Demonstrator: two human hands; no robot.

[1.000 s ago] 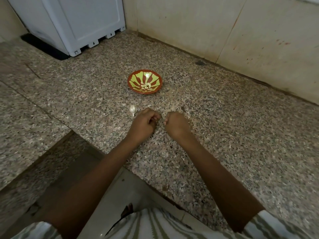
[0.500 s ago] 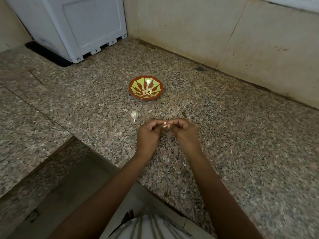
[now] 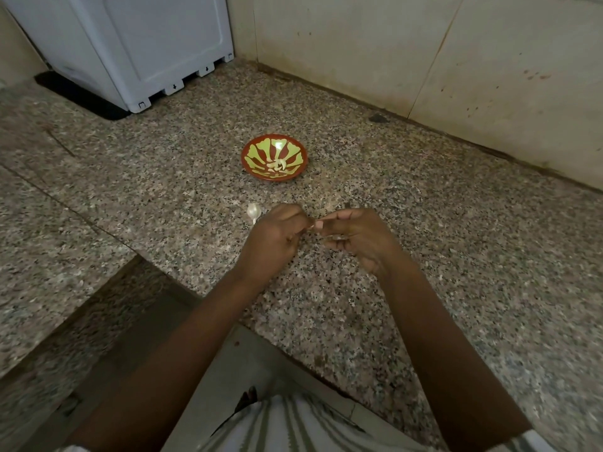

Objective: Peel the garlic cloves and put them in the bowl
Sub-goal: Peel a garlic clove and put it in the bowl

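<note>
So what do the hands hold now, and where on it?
A small pale garlic clove, pinched between the fingertips of the left hand and the right hand; which end each grips cannot be told.

Speckled granite counter (image 3: 440, 207) fills most of view. White appliance (image 3: 146, 44) stands at far-left corner on black mat (image 3: 81, 96). Right of appliance: beige tiled wall (image 3: 391, 44), stained, dark grime along base. Nearer than appliance: counter edge, then grey surface (image 3: 254, 360) below, possibly floor. Light dim.
</note>
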